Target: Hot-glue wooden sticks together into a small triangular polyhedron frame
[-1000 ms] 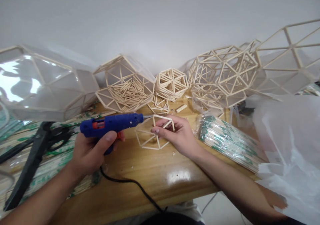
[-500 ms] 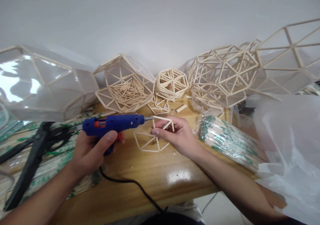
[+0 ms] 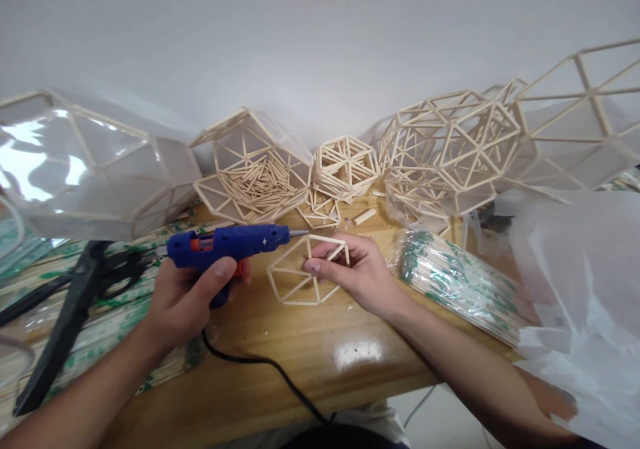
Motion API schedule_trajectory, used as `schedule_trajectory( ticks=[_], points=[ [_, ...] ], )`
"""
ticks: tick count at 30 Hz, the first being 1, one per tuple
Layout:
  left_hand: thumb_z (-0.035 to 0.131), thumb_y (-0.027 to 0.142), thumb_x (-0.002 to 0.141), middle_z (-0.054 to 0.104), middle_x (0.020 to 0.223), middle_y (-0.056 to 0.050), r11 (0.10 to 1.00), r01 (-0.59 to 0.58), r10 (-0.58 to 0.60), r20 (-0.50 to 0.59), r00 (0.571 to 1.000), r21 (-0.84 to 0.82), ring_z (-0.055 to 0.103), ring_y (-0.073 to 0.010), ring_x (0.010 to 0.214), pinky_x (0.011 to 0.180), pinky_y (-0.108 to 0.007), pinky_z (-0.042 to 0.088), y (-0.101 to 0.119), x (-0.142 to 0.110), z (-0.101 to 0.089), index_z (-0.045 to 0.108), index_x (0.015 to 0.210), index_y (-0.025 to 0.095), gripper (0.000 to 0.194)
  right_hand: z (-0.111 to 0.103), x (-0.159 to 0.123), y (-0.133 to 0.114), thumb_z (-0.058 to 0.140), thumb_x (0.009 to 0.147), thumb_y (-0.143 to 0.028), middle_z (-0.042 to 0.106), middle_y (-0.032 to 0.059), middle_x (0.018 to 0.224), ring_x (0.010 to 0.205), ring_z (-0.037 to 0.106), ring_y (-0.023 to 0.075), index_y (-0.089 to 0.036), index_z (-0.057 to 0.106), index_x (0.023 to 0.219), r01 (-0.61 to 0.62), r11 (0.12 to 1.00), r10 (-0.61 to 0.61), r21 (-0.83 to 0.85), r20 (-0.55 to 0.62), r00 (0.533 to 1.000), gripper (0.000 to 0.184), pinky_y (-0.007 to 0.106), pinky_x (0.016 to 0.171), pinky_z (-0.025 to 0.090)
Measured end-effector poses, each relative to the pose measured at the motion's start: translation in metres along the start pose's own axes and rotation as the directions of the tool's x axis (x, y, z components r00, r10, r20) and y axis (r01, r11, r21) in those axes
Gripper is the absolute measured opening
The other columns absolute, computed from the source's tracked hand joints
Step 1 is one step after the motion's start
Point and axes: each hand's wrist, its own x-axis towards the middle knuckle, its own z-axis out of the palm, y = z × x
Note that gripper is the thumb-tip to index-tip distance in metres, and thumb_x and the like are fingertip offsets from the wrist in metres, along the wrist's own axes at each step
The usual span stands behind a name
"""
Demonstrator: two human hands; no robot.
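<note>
A blue hot glue gun with a red trigger is wrapped in my left hand, its nozzle pointing right. The nozzle tip is close to the upper left corner of a small frame of thin wooden sticks; whether they touch I cannot tell. My right hand pinches that stick frame between thumb and fingers near its middle. The frame is a ring of joined triangles held over the wooden table. The fingers behind the sticks are partly hidden.
Behind stand a pentagonal stick container full of short sticks and several stick polyhedra. To the right lie packaged sticks and a white plastic bag. Black-handled scissors lie left. A black cord crosses the front.
The glue gun has tilted slightly, its nozzle a little higher. A stick side now shows at the frame's upper left, below the nozzle. My right hand has barely moved.
</note>
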Motion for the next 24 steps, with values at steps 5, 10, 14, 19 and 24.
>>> schedule_trajectory(
  ticks=[5,10,14,19,24],
  points=[
    [0.074,0.049,0.096,0.075,0.066,-0.006,1.000,-0.009,0.009,0.005,1.000,-0.014,0.063,-0.0130,0.045,0.039,-0.019,0.051,0.0014,0.0005,0.0013,0.080,0.080,0.018,0.035,-0.0004,0.0007,0.0000,0.098,0.072,-0.053,0.077,0.0001,0.071,0.061,0.071,0.0140,-0.021,0.081,0.082,0.012,1.000,-0.012,-0.011,0.003,1.000,0.038,0.026,0.061,0.061],
    [0.078,0.051,0.093,0.076,0.064,-0.006,1.000,0.005,-0.005,-0.027,1.000,-0.021,0.065,-0.0146,0.044,0.038,-0.020,0.052,0.0021,-0.0011,0.0025,0.082,0.081,0.019,0.035,-0.0008,0.0013,-0.0003,0.101,0.069,-0.049,0.077,-0.0007,0.070,0.060,0.071,0.0138,-0.021,0.081,0.080,-0.026,0.999,0.025,0.039,0.030,0.999,0.035,0.027,0.062,0.062],
    [0.078,0.051,0.092,0.077,0.065,-0.007,0.999,0.004,-0.005,-0.016,1.000,-0.038,0.067,-0.0159,0.046,0.040,-0.021,0.054,0.0026,-0.0021,0.0028,0.083,0.080,0.019,0.035,-0.0015,0.0008,0.0001,0.100,0.071,-0.045,0.077,-0.0015,0.069,0.060,0.071,0.0130,-0.021,0.080,0.081,-0.041,0.997,0.037,0.066,0.065,0.997,0.032,0.026,0.061,0.061],
    [0.081,0.054,0.089,0.076,0.064,-0.007,0.999,0.015,-0.016,-0.031,0.999,-0.035,0.067,-0.0159,0.046,0.040,-0.021,0.054,0.0042,-0.0009,0.0041,0.082,0.077,0.019,0.037,-0.0012,0.0008,-0.0008,0.103,0.067,-0.034,0.078,-0.0020,0.070,0.059,0.070,0.0109,-0.021,0.081,0.080,-0.092,0.985,0.079,0.148,0.089,0.993,0.029,0.022,0.060,0.058],
    [0.079,0.052,0.091,0.077,0.067,-0.008,1.000,0.013,-0.014,-0.019,1.000,-0.015,0.068,-0.0170,0.050,0.042,-0.022,0.055,-0.0007,-0.0023,0.0013,0.082,0.079,0.018,0.036,-0.0013,0.0012,-0.0033,0.104,0.066,-0.032,0.080,-0.0011,0.074,0.059,0.071,0.0113,-0.021,0.081,0.079,-0.130,0.973,0.110,0.192,0.111,0.988,0.029,0.023,0.060,0.058]
  ],
)
